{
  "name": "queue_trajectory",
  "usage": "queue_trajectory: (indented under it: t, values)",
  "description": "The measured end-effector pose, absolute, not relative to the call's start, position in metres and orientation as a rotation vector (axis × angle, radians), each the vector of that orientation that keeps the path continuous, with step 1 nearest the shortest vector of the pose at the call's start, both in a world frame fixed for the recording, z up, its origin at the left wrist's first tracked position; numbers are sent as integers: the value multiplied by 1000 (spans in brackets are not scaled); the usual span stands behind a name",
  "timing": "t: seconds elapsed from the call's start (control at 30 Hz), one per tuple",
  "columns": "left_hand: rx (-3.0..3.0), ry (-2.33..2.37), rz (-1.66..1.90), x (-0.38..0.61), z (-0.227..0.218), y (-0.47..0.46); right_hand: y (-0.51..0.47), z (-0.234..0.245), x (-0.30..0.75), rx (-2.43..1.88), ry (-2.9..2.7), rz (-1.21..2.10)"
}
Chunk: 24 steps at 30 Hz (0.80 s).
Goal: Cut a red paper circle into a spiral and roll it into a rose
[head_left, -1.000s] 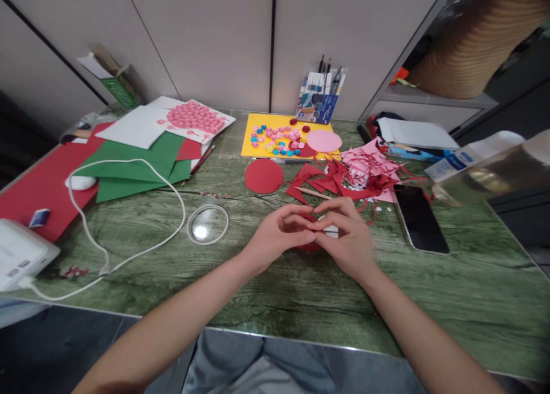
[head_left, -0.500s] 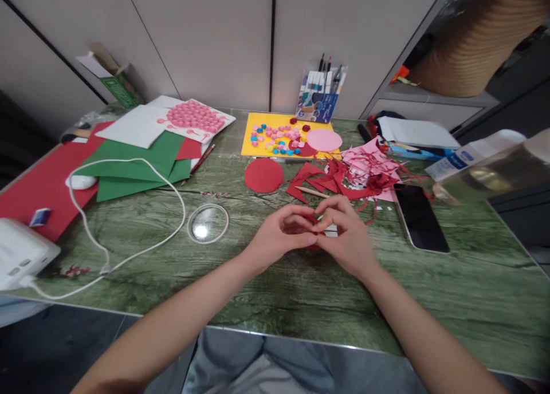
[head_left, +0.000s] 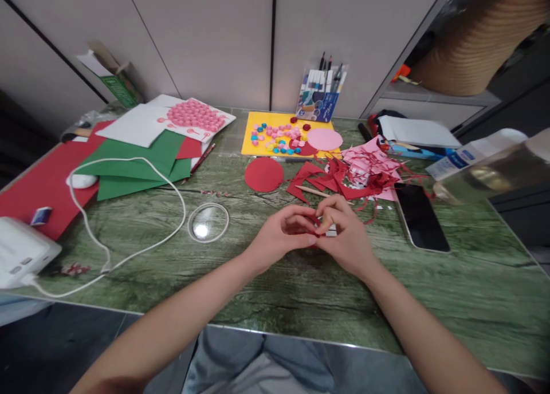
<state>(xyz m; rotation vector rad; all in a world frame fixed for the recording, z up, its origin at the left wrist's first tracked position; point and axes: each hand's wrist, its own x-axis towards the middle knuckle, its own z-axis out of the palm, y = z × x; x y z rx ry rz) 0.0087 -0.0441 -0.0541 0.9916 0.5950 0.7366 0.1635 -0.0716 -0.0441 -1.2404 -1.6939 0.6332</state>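
Centrally, the bare left hand (head_left: 277,233) curls inward, fingertips closed on a small red paper piece (head_left: 317,220), shape and long axis mostly hidden, midway between both hands; the bare right hand (head_left: 351,239) pinches it from opposite.

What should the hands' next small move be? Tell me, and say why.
Probably ease the left hand back slightly: its fingertips and those of the right hand come together at some red paper, and the two hands hide most of it, so how it lies cannot be told.
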Motion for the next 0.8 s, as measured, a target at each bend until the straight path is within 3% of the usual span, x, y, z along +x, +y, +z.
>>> queue_trajectory:
  t: [0.8]
  values:
    - [730,671,770,9,-50,-41,-71,-41,167,-1252,-1793,531]
